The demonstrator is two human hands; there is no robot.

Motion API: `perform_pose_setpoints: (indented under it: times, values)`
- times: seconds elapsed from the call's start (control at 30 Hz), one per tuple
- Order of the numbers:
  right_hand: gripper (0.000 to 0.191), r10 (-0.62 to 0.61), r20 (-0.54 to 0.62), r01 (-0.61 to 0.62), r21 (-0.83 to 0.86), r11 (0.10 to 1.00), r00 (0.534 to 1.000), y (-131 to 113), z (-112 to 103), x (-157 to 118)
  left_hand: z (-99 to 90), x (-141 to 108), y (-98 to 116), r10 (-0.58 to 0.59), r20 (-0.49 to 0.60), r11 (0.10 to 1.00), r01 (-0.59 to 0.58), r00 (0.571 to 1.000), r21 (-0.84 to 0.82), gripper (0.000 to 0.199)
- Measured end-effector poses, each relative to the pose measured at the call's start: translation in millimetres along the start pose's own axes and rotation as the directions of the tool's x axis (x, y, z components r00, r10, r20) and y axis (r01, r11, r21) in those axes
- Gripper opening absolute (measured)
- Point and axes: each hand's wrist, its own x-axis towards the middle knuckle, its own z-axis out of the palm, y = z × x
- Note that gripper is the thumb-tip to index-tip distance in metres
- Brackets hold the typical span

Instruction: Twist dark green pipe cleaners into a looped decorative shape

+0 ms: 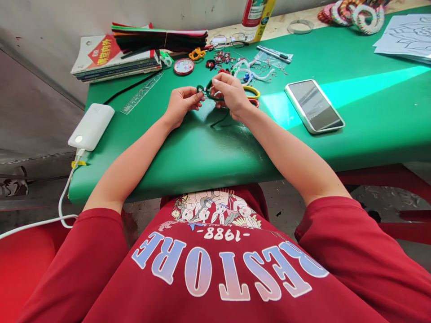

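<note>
Between my two hands, above the green table, is a dark green pipe cleaner (208, 93) bent into small loops, with a loose tail hanging toward the table's front. My left hand (184, 104) pinches one looped end between thumb and fingers. The other side is gripped by my right hand (230, 93), whose curled fingers partly hide it. A small pale spot shows near the loops, too small to name. Right beside my right hand lie yellow and red handles (252, 92), apparently of scissors; the rest is hidden behind the hand.
White pipe cleaners (247, 72) and small craft pieces lie behind my hands. A phone (314, 106) is at right, a white power bank (91, 127) with cable at left. Books (90, 56), a pipe cleaner bundle (158, 39), glasses (229, 41) and a clear ruler (141, 94) lie farther back.
</note>
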Motion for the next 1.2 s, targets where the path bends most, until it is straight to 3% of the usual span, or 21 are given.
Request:
perform_pose_setpoints:
  times: [0.47, 0.7, 0.93, 1.2]
  values:
    - [0.051, -0.075, 0.071, 0.077, -0.022, 0.997, 0.995, 3.5, 3.3, -6.1, -2.5, 5.2, -8.5, -0.007, 0.023, 1.000, 0.008, 1.000, -0.007, 0.045]
    - [0.057, -0.090, 0.050, 0.093, -0.063, 0.994, 0.995, 4.2, 2.2, -7.3, -2.3, 6.4, -9.9, -0.006, 0.011, 1.000, 0.006, 1.000, -0.026, 0.048]
    - [0.042, -0.061, 0.035, 0.060, 0.029, 0.998, 0.998, -0.2, 2.4, -5.8, -5.7, 10.6, -12.9, 0.050, 0.038, 0.999, -0.051, 0.998, 0.011, 0.047]
    - [0.048, -0.121, 0.032, 0.123, -0.037, 0.992, 0.992, 7.3, 1.9, 1.5, -9.6, 23.0, -30.3, 0.121, 0.089, 0.990, -0.127, 0.989, 0.059, 0.043]
